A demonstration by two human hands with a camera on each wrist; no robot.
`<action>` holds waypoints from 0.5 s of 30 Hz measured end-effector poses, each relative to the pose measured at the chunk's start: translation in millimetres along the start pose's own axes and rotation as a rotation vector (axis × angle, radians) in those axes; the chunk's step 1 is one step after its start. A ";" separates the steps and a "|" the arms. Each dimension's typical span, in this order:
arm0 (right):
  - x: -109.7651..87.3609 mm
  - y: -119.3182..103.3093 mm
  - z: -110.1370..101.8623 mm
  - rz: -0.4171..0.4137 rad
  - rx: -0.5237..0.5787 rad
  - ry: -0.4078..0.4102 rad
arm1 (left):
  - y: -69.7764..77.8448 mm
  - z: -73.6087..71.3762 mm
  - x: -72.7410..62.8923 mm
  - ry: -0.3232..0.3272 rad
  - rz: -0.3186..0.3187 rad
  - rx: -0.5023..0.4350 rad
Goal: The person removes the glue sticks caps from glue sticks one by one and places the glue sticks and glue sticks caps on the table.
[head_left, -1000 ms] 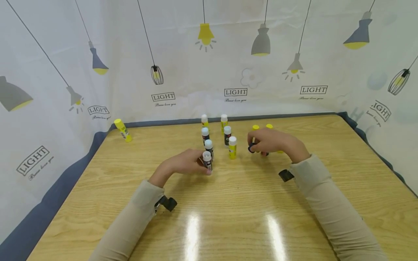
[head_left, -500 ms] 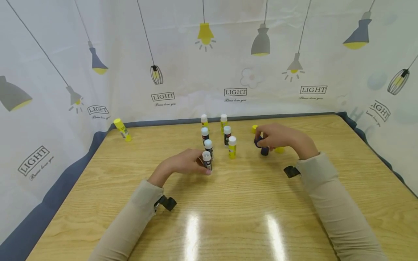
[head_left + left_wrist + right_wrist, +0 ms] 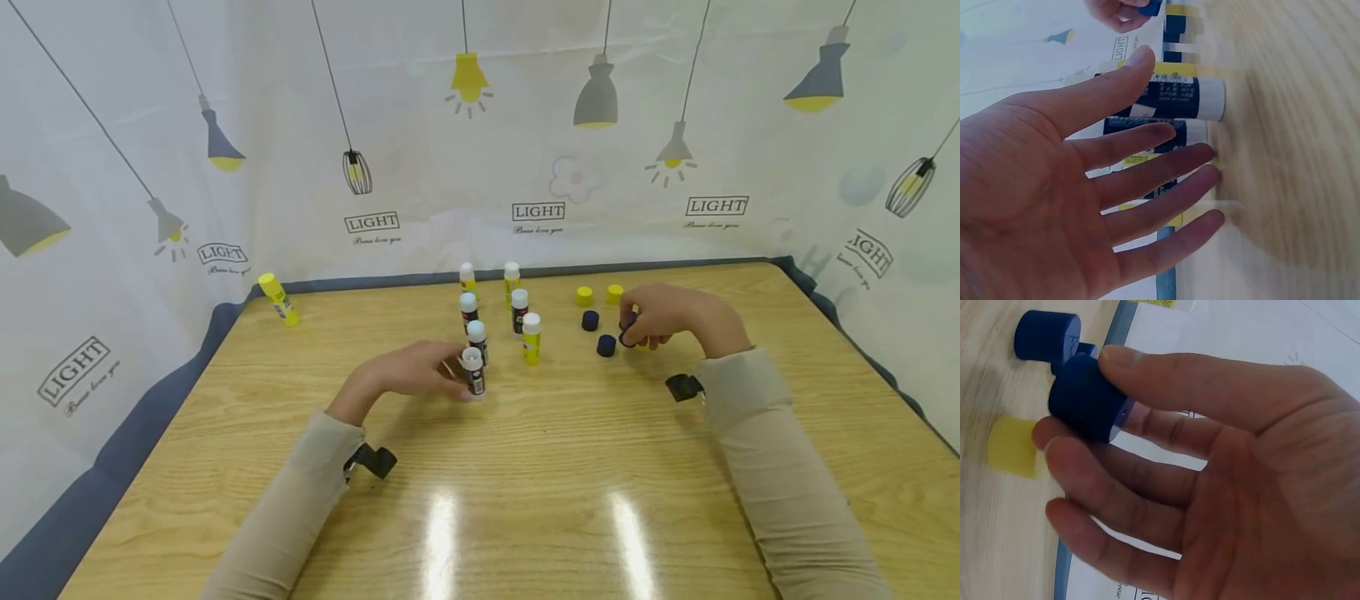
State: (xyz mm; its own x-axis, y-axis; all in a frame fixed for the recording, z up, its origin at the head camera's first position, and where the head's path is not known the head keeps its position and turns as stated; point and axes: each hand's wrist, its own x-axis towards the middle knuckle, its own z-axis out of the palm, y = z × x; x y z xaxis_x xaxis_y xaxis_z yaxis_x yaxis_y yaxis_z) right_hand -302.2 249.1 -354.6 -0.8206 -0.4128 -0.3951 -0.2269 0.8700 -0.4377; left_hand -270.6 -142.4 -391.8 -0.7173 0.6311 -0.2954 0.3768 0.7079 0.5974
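My left hand (image 3: 412,369) is beside the nearest dark glue stick (image 3: 475,377), which stands upright with a white end up. Its fingers (image 3: 1160,181) are extended and spread in the left wrist view, and the thumb overlaps the glue stick's side there. Between thumb and fingers my right hand (image 3: 667,317) pinches a dark blue cap (image 3: 1082,400). Two more blue caps (image 3: 606,345) stand on the table just left of that hand. A yellow cap (image 3: 1013,447) sits close by its fingertips in the right wrist view.
Behind the nearest glue stick stand several others, dark and yellow, such as a yellow glue stick (image 3: 532,342). Two yellow caps (image 3: 584,296) lie farther back. A yellow-capped glue stick (image 3: 278,300) stands at the far left. A printed cloth (image 3: 435,167) hangs behind the wooden table (image 3: 540,483).
My right hand has set a blue cap down on the table, moved to the right and taken hold of another blue cap. The left hand stays beside the same glue stick.
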 end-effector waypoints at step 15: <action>1.7 24.7 2.6 0.202 0.011 -0.155 | -23.3 -60.1 -57.4 0.188 -0.040 -0.051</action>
State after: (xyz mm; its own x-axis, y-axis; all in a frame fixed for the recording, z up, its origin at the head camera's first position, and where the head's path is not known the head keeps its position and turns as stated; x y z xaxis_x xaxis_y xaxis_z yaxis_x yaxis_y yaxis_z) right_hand -307.8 269.2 -368.1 -0.7582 -0.2684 -0.5943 -0.0603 0.9363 -0.3459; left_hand -273.5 -214.2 -343.9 -0.8296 0.5291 -0.1783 0.3189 0.7112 0.6265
